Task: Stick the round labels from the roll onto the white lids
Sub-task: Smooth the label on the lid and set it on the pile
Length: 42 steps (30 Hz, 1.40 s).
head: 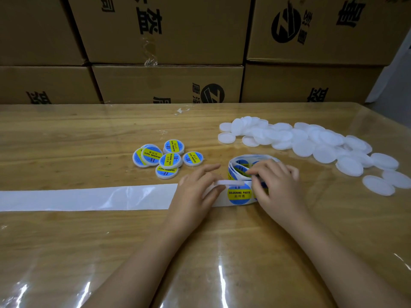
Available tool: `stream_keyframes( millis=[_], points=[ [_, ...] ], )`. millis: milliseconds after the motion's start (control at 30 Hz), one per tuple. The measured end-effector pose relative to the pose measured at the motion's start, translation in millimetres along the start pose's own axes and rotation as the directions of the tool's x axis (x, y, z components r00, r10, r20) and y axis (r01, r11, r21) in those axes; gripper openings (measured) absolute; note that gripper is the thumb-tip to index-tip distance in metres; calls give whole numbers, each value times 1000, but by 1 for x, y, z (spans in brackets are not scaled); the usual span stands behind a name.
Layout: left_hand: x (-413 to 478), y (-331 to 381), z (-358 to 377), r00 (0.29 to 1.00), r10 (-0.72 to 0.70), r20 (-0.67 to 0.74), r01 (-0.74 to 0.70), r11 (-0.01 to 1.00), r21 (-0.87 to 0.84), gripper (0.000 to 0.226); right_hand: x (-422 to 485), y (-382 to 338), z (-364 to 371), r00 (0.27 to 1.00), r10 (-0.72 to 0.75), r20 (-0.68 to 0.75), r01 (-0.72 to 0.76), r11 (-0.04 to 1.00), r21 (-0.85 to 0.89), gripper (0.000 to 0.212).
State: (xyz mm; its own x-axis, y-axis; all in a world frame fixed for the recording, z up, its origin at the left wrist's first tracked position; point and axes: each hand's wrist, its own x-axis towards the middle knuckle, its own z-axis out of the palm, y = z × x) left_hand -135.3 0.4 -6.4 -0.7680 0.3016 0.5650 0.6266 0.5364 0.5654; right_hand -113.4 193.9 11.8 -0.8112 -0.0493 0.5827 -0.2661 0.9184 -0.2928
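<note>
6 cardboard boxes (166, 83) are stacked in 2 rows of 3 behind the table (66, 134). All are closed, so their contents cannot be seen.

On the table, which is covered by a clear plastic sheet, at least 6 labelled lids (170, 161) are gathered in 1 loose cluster left of centre. A 7th may be hidden under the leftmost. To the right, a heap of plain white lids (302, 141) is spread out, with too many overlapping to be counted. 1 label roll (241, 165) is stood on edge between the 2 groups, touching neither. Its backing strip (89, 197) is laid flat toward the left edge, bare along that stretch. 1 round label (239, 194), printed blue and yellow, is seen on the strip just in front of the roll.

1 white lid (224, 182), seen edge-on, is pinched between the thumb and fingers of the left hand (198, 187). The fingers of the right hand (275, 185) are curled, and thumb and forefinger are closed on the backing strip beside the label. Whether the label itself is gripped cannot be told.
</note>
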Motion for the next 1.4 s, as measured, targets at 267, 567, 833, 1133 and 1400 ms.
stream_keyframes(
  millis=[267, 567, 833, 1133, 1400],
  points=[
    [1, -3, -2, 990, -127, 61, 132, 987, -88, 12, -1, 7, 8, 994, 79, 77, -67, 986, -150, 16],
    [-2, -2, -6, 984, -141, 110, 146, 988, -43, 26, 2, 14, 11, 970, 242, -25, -242, 955, -172, 13],
    [-2, -10, -17, 982, -170, 82, 158, 978, 132, 25, 3, 15, 8, 947, 297, -122, -318, 917, -242, 32],
    [-1, -15, -22, 995, -98, 34, 77, 917, 392, 24, 0, 4, 5, 996, -49, -74, 45, 998, -53, 32],
    [3, -3, -20, 982, 173, -79, -110, 856, 504, 31, -3, 3, 9, 980, -199, -8, 199, 978, 58, 8]
  ],
)
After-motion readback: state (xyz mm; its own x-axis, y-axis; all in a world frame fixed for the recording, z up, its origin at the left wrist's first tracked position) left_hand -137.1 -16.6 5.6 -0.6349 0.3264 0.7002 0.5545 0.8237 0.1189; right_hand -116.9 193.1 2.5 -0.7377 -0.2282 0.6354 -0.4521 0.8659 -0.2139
